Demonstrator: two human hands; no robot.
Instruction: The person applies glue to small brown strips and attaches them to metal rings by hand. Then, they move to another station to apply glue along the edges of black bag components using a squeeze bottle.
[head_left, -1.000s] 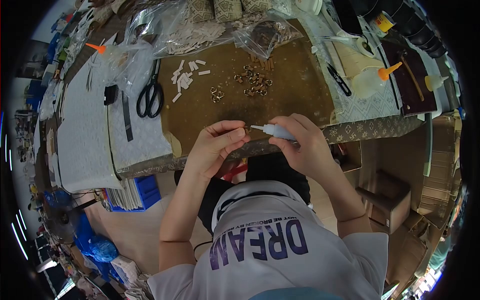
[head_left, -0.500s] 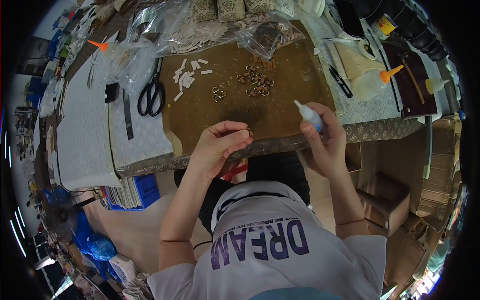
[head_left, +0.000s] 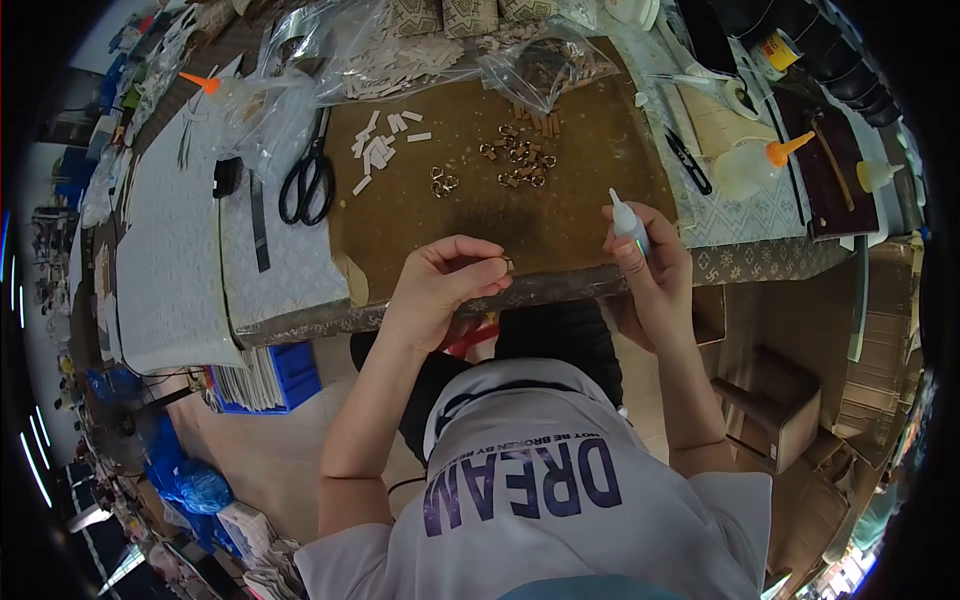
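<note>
My left hand (head_left: 448,282) pinches a small brown piece (head_left: 509,265) between thumb and fingertips, just over the near edge of the brown work mat (head_left: 410,235). Most of that piece is hidden by the fingers. To the right, my right hand (head_left: 657,272) is wrapped round a small glue bottle (head_left: 629,222), its narrow nozzle pointing up and away from me. Farther back on the mat lie metal clasps with brown tabs (head_left: 519,160), a smaller cluster of bare metal clasps (head_left: 443,182), several white strips (head_left: 377,150) and brown strips (head_left: 545,124).
Black scissors (head_left: 307,185) and a dark metal strip (head_left: 258,225) lie left of the mat. On the right are black snips (head_left: 688,162) and a glue bottle with an orange tip (head_left: 750,170). Clear plastic bags (head_left: 545,75) line the back.
The glue bottle's nozzle has swung from leaning left to more upright, shifting slightly right in view. My left hand still pinches the small brown piece, nearly in place.
</note>
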